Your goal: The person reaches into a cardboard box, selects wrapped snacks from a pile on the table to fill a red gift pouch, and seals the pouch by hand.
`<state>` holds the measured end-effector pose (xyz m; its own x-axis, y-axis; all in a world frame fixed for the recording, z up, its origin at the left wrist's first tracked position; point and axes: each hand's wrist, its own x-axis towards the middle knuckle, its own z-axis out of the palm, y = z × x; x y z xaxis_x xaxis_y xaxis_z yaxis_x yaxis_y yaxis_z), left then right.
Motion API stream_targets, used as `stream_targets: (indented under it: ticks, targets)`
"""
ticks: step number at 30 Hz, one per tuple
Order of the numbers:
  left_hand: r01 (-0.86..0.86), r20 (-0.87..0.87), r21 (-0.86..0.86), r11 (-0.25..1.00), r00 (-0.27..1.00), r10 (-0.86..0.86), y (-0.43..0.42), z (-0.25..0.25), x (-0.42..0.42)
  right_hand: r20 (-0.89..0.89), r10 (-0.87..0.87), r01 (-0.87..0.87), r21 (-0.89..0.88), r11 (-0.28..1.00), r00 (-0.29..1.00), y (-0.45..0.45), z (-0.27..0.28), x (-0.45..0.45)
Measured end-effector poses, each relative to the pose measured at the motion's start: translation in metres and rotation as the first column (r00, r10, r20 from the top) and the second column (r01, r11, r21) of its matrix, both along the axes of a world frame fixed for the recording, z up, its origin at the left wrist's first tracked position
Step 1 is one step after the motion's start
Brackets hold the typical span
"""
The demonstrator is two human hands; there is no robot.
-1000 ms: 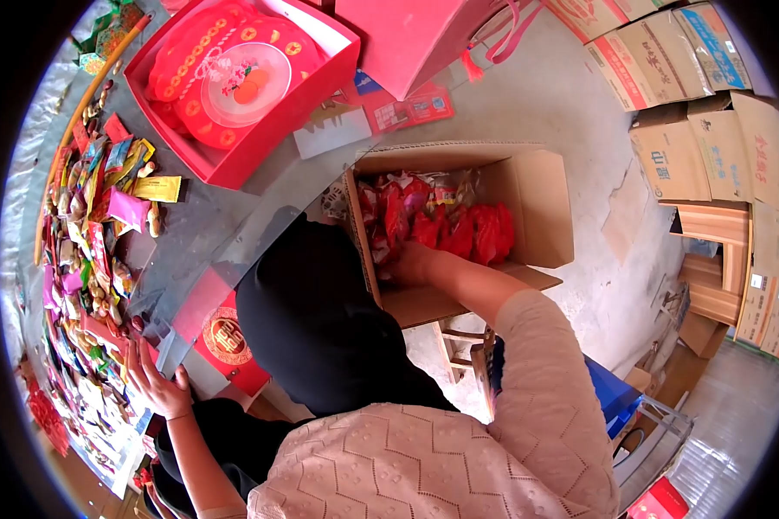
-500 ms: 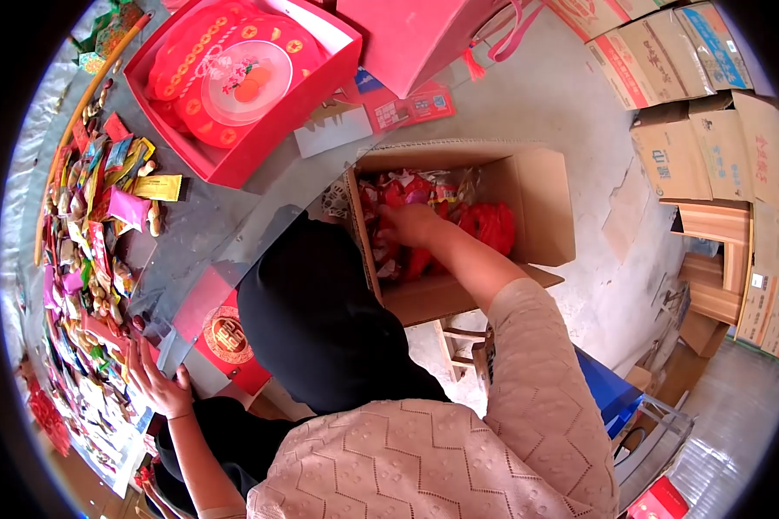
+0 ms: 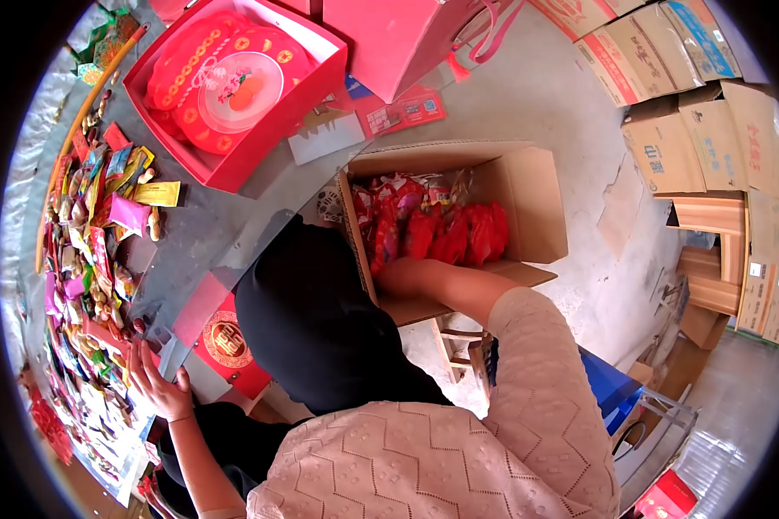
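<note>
My right hand (image 3: 394, 275) reaches into an open cardboard box (image 3: 537, 203), low by its near left corner. Its fingers are down among red packets and out of sight, so any grip is hidden. Several shiny red plastic bags (image 3: 450, 233) lie side by side in that box. On the left, my left hand (image 3: 160, 389) rests flat at the table edge with its fingers stretched out, holding nothing. Beside it spreads a long heap of wrapped sweets and peanuts (image 3: 95, 259). A red card with a gold round emblem (image 3: 227, 337) lies between that hand and my black-clothed leg.
An open red box (image 3: 337, 73) with round red printed pieces (image 3: 234, 78) sits on the table, next to a large red gift bag (image 3: 398, 35). Stacked cartons (image 3: 662, 156) line the right side. A wooden stool (image 3: 450, 350) stands below the cardboard box.
My right hand has moved down and toward me inside the box, uncovering more red bags, which now sit in a row. My left hand has stayed in place.
</note>
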<state>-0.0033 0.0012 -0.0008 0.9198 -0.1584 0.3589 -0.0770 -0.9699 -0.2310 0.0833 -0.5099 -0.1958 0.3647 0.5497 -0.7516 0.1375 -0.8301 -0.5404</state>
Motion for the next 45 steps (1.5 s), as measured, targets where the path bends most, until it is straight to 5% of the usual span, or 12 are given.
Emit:
stream_targets:
  ticks: [6,9,11,13,19,23,27,30,33,36,39,45]
  targets:
    - [-0.004,-0.001,-0.017,1.0,1.0,0.004,-0.001,0.001,0.0,0.019,0.231,-0.231,0.013,0.973,0.973,0.002,0.047,0.021]
    - [0.003,-0.001,-0.009,1.0,1.0,-0.003,-0.003,0.002,0.0,0.056,0.08,-0.09,0.217,0.972,0.995,-0.012,0.084,0.055]
    - [0.003,-0.006,-0.01,1.0,1.0,-0.003,-0.003,0.002,0.0,0.017,-0.577,0.524,0.397,0.753,0.817,-0.031,0.074,0.064]
    - [-0.001,-0.011,-0.012,1.0,1.0,0.001,-0.001,0.001,0.0,0.37,-0.775,0.608,0.482,0.631,0.512,-0.057,0.031,0.085]
    - [-0.019,-0.012,-0.009,1.0,1.0,0.019,-0.001,0.001,-0.001,0.068,-0.745,0.677,0.371,0.636,0.663,-0.054,-0.052,0.081]
    - [-0.02,-0.011,-0.027,0.999,1.0,0.02,-0.003,0.001,0.001,0.136,-0.273,0.247,0.185,0.951,0.952,-0.023,-0.055,0.046]
    - [-0.018,-0.011,-0.02,1.0,1.0,0.018,-0.002,0.0,-0.001,0.267,-0.079,0.053,0.102,0.993,0.96,-0.022,-0.035,0.023]
    - [-0.015,-0.009,-0.022,1.0,1.0,0.014,-0.002,0.0,-0.001,0.2,-0.274,0.232,0.208,0.95,0.941,-0.018,-0.039,0.026]
    - [-0.013,-0.01,-0.026,1.0,1.0,0.013,-0.001,0.001,-0.002,-0.231,-0.725,0.716,0.507,0.479,0.649,-0.017,-0.053,0.033]
    - [-0.009,-0.015,-0.028,1.0,1.0,0.009,-0.001,0.0,-0.003,0.227,-0.664,0.588,0.323,0.742,0.713,-0.037,-0.03,0.055]
    - [-0.009,-0.012,-0.025,1.0,1.0,0.008,-0.002,0.001,-0.001,0.475,-0.612,0.628,0.147,0.764,0.633,-0.059,-0.035,0.065]
    - [-0.015,-0.018,-0.012,1.0,1.0,0.015,-0.004,0.002,-0.001,0.297,-0.524,0.462,0.256,0.849,0.798,-0.048,-0.088,0.05]
